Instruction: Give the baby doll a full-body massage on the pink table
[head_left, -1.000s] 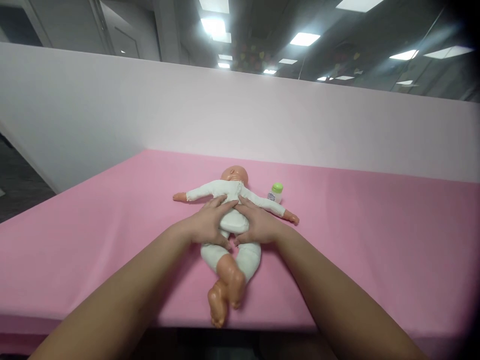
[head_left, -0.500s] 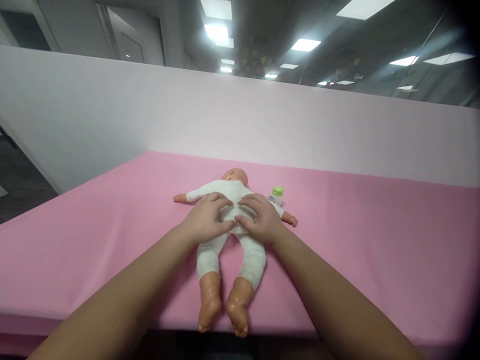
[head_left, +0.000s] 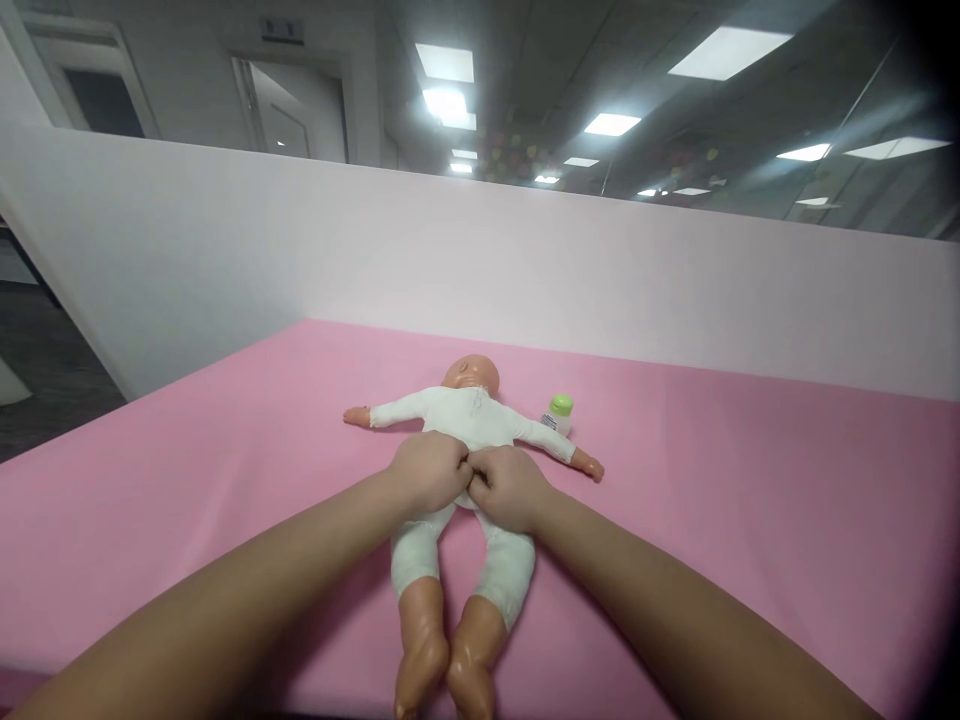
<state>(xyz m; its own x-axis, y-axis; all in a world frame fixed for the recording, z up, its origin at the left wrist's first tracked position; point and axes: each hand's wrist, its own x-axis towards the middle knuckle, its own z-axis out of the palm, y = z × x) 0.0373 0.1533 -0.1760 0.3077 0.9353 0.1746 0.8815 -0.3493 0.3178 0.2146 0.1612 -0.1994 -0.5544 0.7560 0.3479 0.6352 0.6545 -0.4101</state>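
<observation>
A doll is laid at full length on a pink padded surface, its head pointed away from the person and its 2 bare feet set close together at the near end. Its torso, arms and upper legs are covered in white cloth, and its 2 arms are stretched out sideways. Over the doll's belly, the left hand and the right hand are held with the fingers curled in, backs upward, and are brought together knuckle to knuckle at the doll's midline. Whether any cloth is pinched between the fingers cannot be told, since the fingertips are hidden. Both forearms are slanted in from either side of the doll's legs. Just beyond the doll's outstretched arm on the right-hand side, a small bottle with a green cap is stood upright, its lower part hidden by that arm. Well beyond the doll's head, the pink surface is bordered by a white wall, above which lit ceiling panels and a door are seen.
</observation>
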